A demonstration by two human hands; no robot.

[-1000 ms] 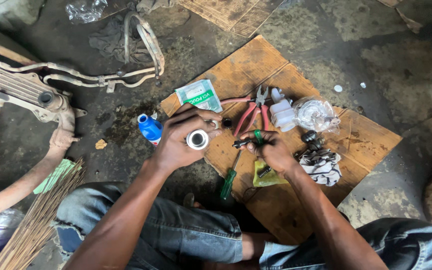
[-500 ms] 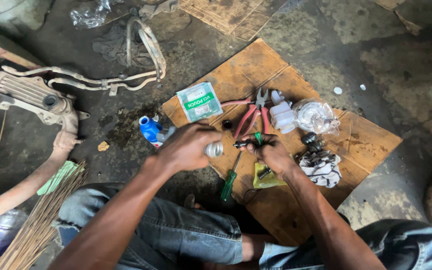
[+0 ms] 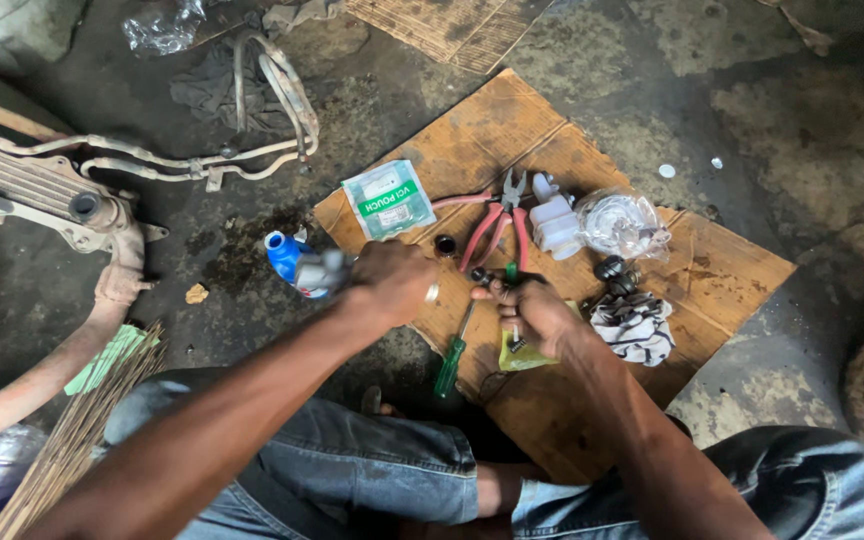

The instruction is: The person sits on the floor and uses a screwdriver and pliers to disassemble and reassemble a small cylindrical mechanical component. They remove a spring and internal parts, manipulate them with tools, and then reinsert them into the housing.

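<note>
The small dark part (image 3: 497, 282) sits pinched in the fingertips of the right hand (image 3: 532, 310), held low over the cardboard sheet (image 3: 722, 270) that lies on the workshop floor (image 3: 832, 120). It is too small to identify. The left hand (image 3: 392, 285) is apart from the right, out toward the sheet's left edge, closed around a small grey metal piece (image 3: 320, 270) just beside a blue bottle (image 3: 287, 258); that piece is blurred.

To do this well, I judge the part should stay low over the cardboard, so a slip drops it onto the sheet and not the dirty concrete. The right fingertips want a firm, steady pinch while the left brings its piece across squarely.

Close by lie red-handled pliers (image 3: 497, 225), a green-handled screwdriver (image 3: 452, 358), a green and white pouch (image 3: 387, 198), a white plastic fitting (image 3: 557, 222) and a rag with dark parts (image 3: 634, 322).
</note>
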